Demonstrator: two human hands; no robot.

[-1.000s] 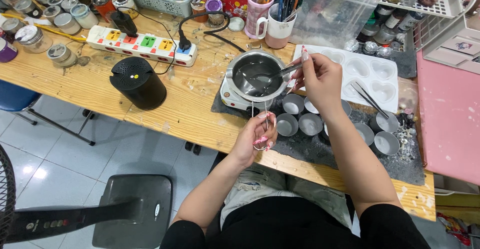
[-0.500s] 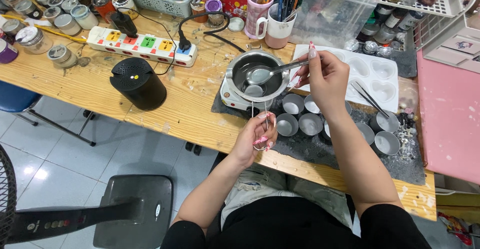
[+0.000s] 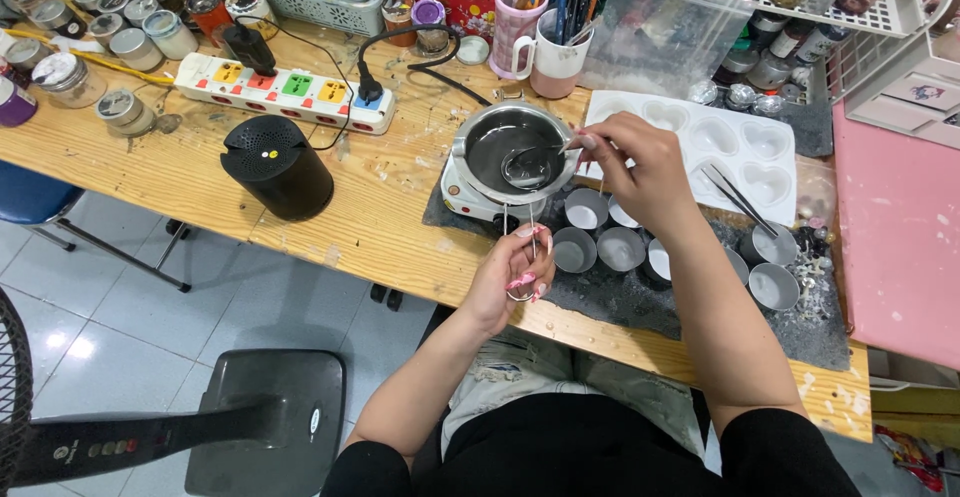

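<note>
- My right hand (image 3: 640,172), right of centre, is pinched on the handle of a metal spoon (image 3: 530,162); its bowl sits inside the small steel pot (image 3: 515,152).
- Pot rests on a little white hot plate (image 3: 462,195), centre of frame, on the wooden counter (image 3: 330,217).
- My left hand (image 3: 515,272), lower centre, has its fingers closed on the pot's thin wire handle (image 3: 532,237).
- Round metal tins (image 3: 620,247) cluster just below the right hand on a dark mat (image 3: 640,302).
- White heart-shaped mould (image 3: 745,147) upper right; black cylinder (image 3: 278,165) and power strip (image 3: 285,90) to the left.
</note>
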